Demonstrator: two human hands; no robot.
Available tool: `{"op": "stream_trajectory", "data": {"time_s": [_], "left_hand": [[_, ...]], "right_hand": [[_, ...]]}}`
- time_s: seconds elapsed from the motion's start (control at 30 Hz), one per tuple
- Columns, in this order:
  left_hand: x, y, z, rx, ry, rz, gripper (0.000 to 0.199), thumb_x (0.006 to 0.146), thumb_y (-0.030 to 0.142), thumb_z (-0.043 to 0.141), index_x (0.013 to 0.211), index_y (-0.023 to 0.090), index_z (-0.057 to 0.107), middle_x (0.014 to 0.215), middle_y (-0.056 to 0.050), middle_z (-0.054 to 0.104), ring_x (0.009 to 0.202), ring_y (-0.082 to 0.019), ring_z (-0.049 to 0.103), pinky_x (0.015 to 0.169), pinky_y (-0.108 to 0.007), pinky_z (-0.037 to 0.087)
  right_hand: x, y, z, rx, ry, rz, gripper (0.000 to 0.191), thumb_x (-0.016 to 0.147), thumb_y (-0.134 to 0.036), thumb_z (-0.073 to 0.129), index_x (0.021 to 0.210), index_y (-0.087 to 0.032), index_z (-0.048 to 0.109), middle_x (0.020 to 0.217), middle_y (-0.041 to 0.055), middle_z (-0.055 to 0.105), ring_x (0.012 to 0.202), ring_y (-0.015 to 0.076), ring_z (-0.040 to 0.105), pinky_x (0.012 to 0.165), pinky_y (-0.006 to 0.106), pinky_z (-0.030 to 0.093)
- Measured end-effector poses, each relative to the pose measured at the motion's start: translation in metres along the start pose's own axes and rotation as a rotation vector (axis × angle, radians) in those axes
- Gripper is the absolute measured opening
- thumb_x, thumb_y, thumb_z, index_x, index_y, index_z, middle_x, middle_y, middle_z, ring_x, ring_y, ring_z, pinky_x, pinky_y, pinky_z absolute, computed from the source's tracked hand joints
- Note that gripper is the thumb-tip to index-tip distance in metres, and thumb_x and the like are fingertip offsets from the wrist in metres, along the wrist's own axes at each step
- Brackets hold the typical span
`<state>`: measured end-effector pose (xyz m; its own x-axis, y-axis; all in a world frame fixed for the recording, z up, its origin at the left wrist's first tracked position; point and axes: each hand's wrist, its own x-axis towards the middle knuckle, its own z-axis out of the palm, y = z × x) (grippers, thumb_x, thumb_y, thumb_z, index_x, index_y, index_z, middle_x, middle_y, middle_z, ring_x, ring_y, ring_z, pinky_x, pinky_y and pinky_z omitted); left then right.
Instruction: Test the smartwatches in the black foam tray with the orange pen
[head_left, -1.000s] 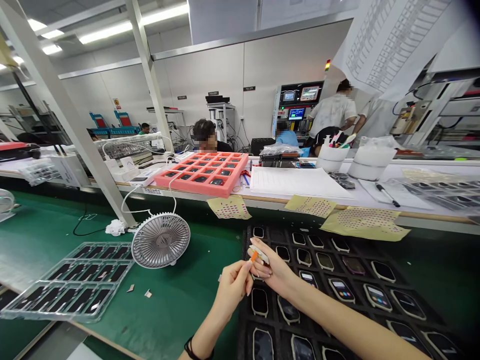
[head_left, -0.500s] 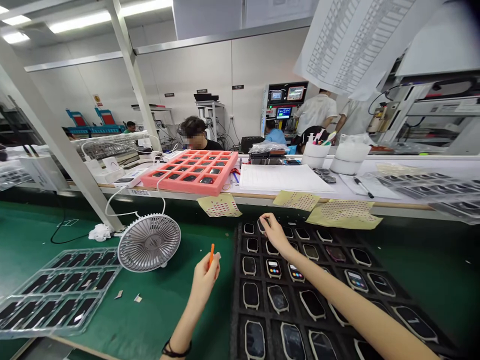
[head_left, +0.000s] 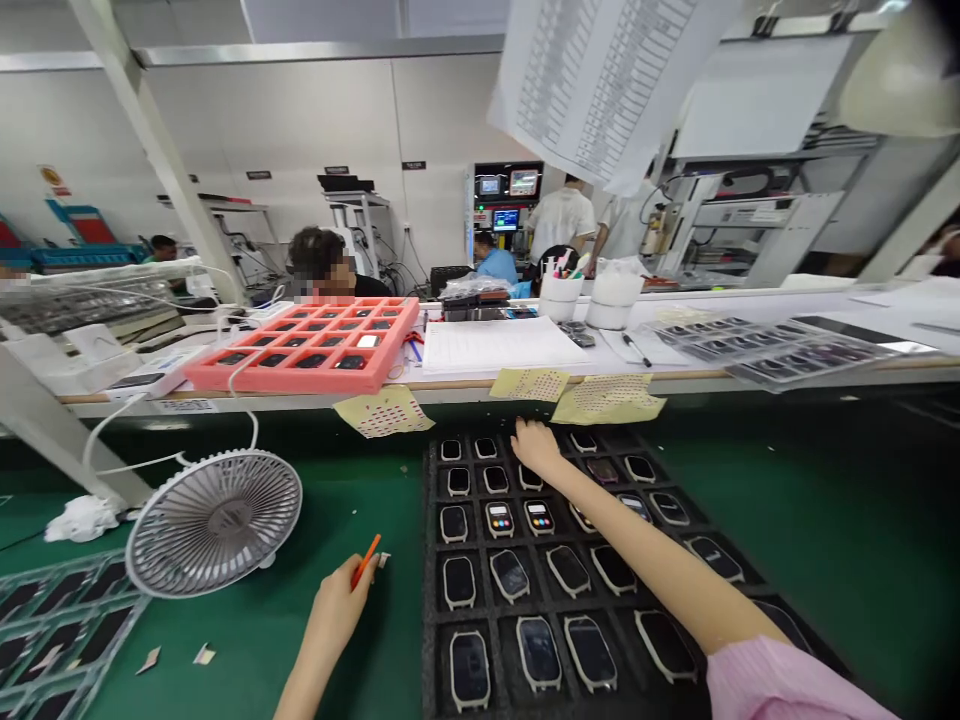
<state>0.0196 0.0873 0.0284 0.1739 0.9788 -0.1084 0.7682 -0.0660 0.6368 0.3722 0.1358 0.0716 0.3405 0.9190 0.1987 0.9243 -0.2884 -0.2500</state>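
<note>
My left hand (head_left: 341, 600) is shut on a thin orange stick (head_left: 366, 560), and it sits over the green bench mat (head_left: 375, 500) just left of a black foam tray (head_left: 430, 600). The tray holds rows of smartwatch bodies in white frames, several with lit colour screens, such as one smartwatch (head_left: 499, 519). My right hand (head_left: 536, 450) reaches across the tray's far rows, its fingers low over the watches near the top edge. No held item shows in it, and the palm hides the watches beneath.
A white desk fan (head_left: 214, 522) stands left of my left hand, beside clear plastic trays of dark parts (head_left: 60, 640). Yellow perforated sheets (head_left: 607, 400) lie along the raised white bench edge. A red foam tray (head_left: 300, 375) sits on it, and a seated person (head_left: 322, 265) is behind.
The view has swung right, so everything slides left. My hands have parted: the left has drawn back off the tray with the orange stick, and the right has stretched further across the tray.
</note>
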Motion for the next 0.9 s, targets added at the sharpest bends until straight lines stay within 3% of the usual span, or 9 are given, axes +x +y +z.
{"op": "stream_trajectory", "data": {"time_s": [0.2, 0.37, 0.53, 0.67, 0.77, 0.9], "left_hand": [[-0.004, 0.014, -0.007, 0.073, -0.021, -0.018, 0.038, 0.084, 0.057, 0.032, 0.076, 0.024, 0.051, 0.052, 0.001, 0.051, 0.056, -0.025, 0.059, 0.055, -0.027, 0.037], [-0.009, 0.018, -0.011, 0.047, -0.047, -0.041, 0.046, 0.081, 0.065, 0.032, 0.079, 0.025, 0.054, 0.049, 0.003, 0.044, 0.052, -0.025, 0.056, 0.052, -0.028, 0.038], [-0.007, 0.024, -0.011, -0.073, -0.042, 0.044, 0.052, 0.08, 0.069, 0.034, 0.085, 0.022, 0.057, 0.055, 0.003, 0.047, 0.051, -0.021, 0.052, 0.051, -0.028, 0.038], [-0.013, 0.05, -0.004, -0.32, -0.027, 0.167, 0.05, 0.079, 0.067, 0.04, 0.085, 0.021, 0.058, 0.056, 0.004, 0.043, 0.049, -0.015, 0.044, 0.048, -0.024, 0.034], [-0.02, 0.08, 0.007, -0.539, -0.124, 0.224, 0.051, 0.079, 0.067, 0.044, 0.087, 0.018, 0.06, 0.053, 0.007, 0.037, 0.042, -0.009, 0.031, 0.04, -0.021, 0.023], [-0.023, 0.115, 0.016, -0.719, -0.225, 0.232, 0.053, 0.078, 0.067, 0.046, 0.088, 0.017, 0.06, 0.048, 0.01, 0.031, 0.039, -0.007, 0.021, 0.037, -0.019, 0.016]], "right_hand": [[-0.005, -0.006, -0.001, -0.076, -0.026, 0.052, 0.032, 0.092, -0.03, 0.058, 0.121, -0.016, 0.055, 0.122, 0.0097, 0.058, 0.104, 0.0242, 0.06, 0.086, 0.045, 0.051], [-0.001, -0.01, -0.005, 0.068, -0.034, 0.126, 0.033, 0.091, -0.03, 0.058, 0.12, -0.016, 0.055, 0.122, 0.0099, 0.058, 0.103, 0.0242, 0.06, 0.086, 0.045, 0.051], [0.005, 0.004, -0.01, 0.433, -0.063, 0.14, 0.032, 0.092, -0.03, 0.058, 0.12, -0.016, 0.055, 0.12, 0.0093, 0.058, 0.1, 0.0231, 0.061, 0.083, 0.043, 0.053], [-0.001, 0.006, -0.014, 0.79, -0.106, 0.071, 0.029, 0.092, -0.031, 0.058, 0.117, -0.016, 0.057, 0.116, 0.0083, 0.06, 0.096, 0.0214, 0.062, 0.08, 0.041, 0.054], [-0.017, -0.015, -0.014, 1.096, -0.203, -0.015, 0.024, 0.092, -0.036, 0.055, 0.105, -0.016, 0.059, 0.091, 0.0027, 0.062, 0.075, 0.0157, 0.062, 0.067, 0.032, 0.053], [-0.055, -0.056, -0.018, 1.474, -0.428, -0.111, 0.03, 0.084, -0.049, 0.056, 0.093, -0.02, 0.056, 0.066, -0.0051, 0.051, 0.05, 0.0107, 0.049, 0.051, 0.027, 0.045]]}}
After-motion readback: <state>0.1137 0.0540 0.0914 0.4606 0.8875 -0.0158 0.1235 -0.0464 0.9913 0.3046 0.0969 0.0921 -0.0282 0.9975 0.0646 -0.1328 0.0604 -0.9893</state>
